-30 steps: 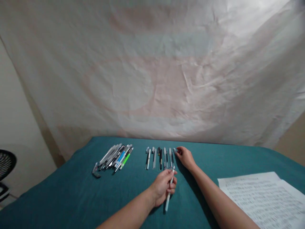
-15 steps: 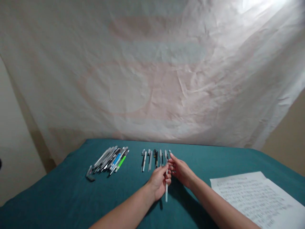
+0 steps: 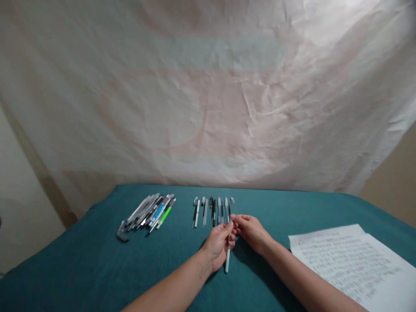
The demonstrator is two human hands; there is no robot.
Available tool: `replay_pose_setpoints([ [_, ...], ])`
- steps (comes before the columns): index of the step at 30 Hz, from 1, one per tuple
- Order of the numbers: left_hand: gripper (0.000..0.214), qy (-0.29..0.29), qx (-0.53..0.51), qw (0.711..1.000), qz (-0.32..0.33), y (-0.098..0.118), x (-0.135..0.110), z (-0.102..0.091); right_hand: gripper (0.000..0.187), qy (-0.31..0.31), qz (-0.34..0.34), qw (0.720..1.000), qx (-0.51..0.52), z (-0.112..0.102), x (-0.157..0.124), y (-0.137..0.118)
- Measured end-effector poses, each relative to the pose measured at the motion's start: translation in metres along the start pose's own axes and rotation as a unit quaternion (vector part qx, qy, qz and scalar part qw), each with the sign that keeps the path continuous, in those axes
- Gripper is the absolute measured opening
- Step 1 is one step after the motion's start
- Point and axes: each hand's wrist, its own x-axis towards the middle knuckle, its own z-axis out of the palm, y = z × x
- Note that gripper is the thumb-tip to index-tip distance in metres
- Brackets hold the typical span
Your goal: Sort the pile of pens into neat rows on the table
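Note:
My left hand (image 3: 219, 245) is closed around a white pen (image 3: 227, 261) that points toward me over the teal tablecloth (image 3: 81, 268). My right hand (image 3: 251, 232) meets it at the pen's far end, fingers pinched there; what they hold I cannot make out. Just beyond both hands lies a neat row of several pens (image 3: 211, 210) side by side, with a small pen cap (image 3: 232, 200) at its right end. A loose pile of several pens (image 3: 147, 213), one green and one blue, lies further left.
Printed paper sheets (image 3: 351, 262) lie on the cloth at the right. A wrinkled white sheet (image 3: 208, 95) hangs as a backdrop behind the table. The table's left edge drops off near a beige wall.
My right hand has drawn back from the far end of the pen row to the tip of the pen in my left hand. The left hand lifted the pen slightly toward the row.

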Motion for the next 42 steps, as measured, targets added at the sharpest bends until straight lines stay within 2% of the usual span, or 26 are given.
replay_pose_setpoints([
  [10, 0.023, -0.012, 0.001, 1.0, 0.011, -0.0041, -0.0001, -0.0001, 0.029, -0.041, -0.005, 0.999, 0.02, 0.0021, -0.006, -0.0009],
  [16, 0.023, -0.027, 0.037, 0.999, 0.022, -0.0043, -0.001, 0.0005, 0.028, -0.043, -0.012, 0.999, -0.019, -0.0011, -0.0063, 0.0051],
  [23, 0.026, -0.013, 0.052, 0.999, 0.008, -0.0033, -0.0027, 0.0024, 0.022, -0.077, 0.002, 0.997, 0.024, -0.0004, -0.0092, -0.002],
  [28, 0.025, -0.008, 0.049, 0.999, 0.013, -0.0034, -0.0028, 0.0031, 0.028, -0.066, -0.004, 0.997, 0.034, 0.0013, -0.0089, -0.0008],
  [33, 0.025, -0.012, 0.054, 0.998, 0.017, -0.0048, -0.0015, 0.0012, 0.028, -0.036, -0.02, 0.999, -0.005, -0.0009, -0.007, 0.0049],
  [42, 0.025, -0.006, 0.042, 0.999, 0.015, -0.0058, 0.0003, -0.0005, 0.025, -0.041, -0.024, 0.999, 0.019, 0.0007, -0.0083, 0.0025],
])
